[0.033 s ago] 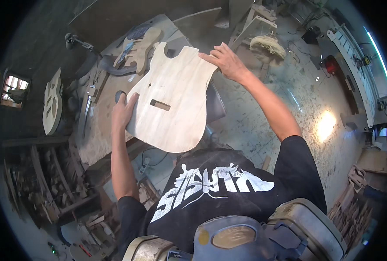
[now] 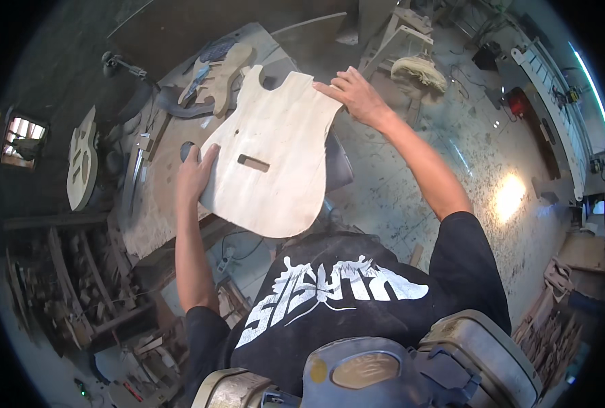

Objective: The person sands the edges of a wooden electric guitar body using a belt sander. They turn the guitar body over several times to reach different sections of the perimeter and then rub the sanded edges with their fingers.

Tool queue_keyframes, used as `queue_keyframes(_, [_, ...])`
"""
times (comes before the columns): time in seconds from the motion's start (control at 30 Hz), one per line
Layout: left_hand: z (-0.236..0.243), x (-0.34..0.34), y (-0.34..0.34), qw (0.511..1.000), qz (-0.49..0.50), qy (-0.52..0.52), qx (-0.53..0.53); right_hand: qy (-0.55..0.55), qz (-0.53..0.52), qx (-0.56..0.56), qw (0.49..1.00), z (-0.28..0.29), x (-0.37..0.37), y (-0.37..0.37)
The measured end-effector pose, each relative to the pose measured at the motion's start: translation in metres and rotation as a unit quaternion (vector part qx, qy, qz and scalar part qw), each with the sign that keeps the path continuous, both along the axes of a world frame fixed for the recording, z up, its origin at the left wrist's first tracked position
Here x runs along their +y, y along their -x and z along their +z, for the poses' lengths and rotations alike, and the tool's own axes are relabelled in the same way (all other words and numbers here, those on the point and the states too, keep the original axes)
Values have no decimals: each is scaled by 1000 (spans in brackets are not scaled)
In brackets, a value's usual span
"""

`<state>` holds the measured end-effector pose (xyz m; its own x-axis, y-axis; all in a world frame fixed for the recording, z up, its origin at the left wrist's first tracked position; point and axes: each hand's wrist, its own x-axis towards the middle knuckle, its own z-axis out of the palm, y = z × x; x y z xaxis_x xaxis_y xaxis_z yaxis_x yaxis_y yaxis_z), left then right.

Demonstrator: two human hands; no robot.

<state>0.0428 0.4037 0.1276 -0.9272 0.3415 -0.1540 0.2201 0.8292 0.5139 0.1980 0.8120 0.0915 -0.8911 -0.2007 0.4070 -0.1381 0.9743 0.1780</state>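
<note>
Between my hands is a pale, unfinished wooden guitar body (image 2: 282, 146), its flat face up. It has a rectangular slot cut through it, a small hole and a rounded cutaway at its far end. My left hand (image 2: 195, 173) grips the left edge, thumb on the face. A dark round object (image 2: 187, 149) shows by its fingertips; whether the hand touches it is unclear. At the far right corner, my right hand (image 2: 358, 98) holds the edge, fingers partly curled. The body is above the near right side of a wooden workbench (image 2: 159, 204), partly hiding it.
Another guitar body (image 2: 231, 75) lies on the bench's far part, and one more (image 2: 82, 163) stands at the left. A lamp arm (image 2: 129, 68) reaches over the bench. Wood pieces fill a rack (image 2: 78, 279) at lower left. A stool (image 2: 418, 71) stands far right.
The guitar body has shifted very slightly to the right, both hands moving along with it. The grip looks the same.
</note>
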Motion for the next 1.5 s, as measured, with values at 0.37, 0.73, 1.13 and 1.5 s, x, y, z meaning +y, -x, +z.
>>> queue_keyframes(0.37, [0,2,-1,1000,-6,-9,17,-7,-10,-8,1000,0,-1,-1])
queue_keyframes(0.73, [-3,35,17,998,-61,5,13,19,-65,-28,997,9,9,-37])
queue_keyframes(1.13, [-9,133,41,980,-196,-5,40,38,-155,-26,987,11,38,-116])
queue_keyframes(1.5, [-16,95,72,984,-176,9,17,52,-155,-14,987,6,9,-86])
